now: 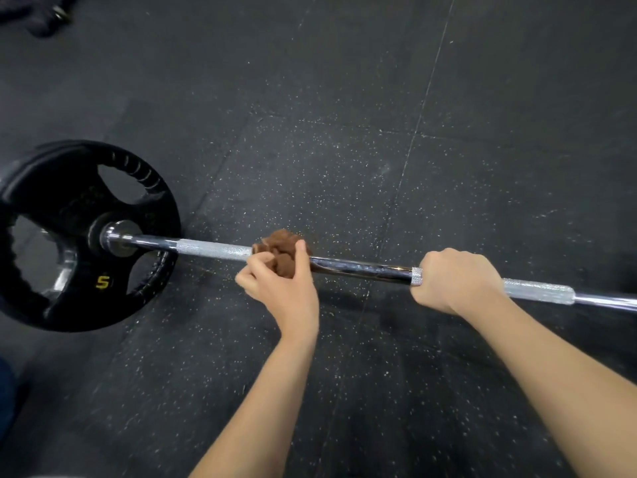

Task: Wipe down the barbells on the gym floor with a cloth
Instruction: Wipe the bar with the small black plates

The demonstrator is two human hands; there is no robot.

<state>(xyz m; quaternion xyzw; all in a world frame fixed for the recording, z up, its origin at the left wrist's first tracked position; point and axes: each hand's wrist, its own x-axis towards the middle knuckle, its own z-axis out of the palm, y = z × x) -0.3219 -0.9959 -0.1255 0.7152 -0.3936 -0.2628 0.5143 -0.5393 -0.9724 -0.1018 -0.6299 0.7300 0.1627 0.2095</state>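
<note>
A chrome barbell [358, 267] lies across the black speckled rubber floor, running from the left plates to the right edge of the view. My left hand [281, 288] grips a bunched brown cloth [281, 248] wrapped around the bar, just right of a knurled section. My right hand [451, 281] is curled over the bar further right, on another knurled part. Both forearms reach in from the bottom of the view.
Black weight plates [82, 232], one marked 5, sit on the bar's left end. Seams run across the rubber floor tiles [413, 132]. A dark object [44, 15] lies at the far top left. Something blue [7, 395] shows at the lower left edge.
</note>
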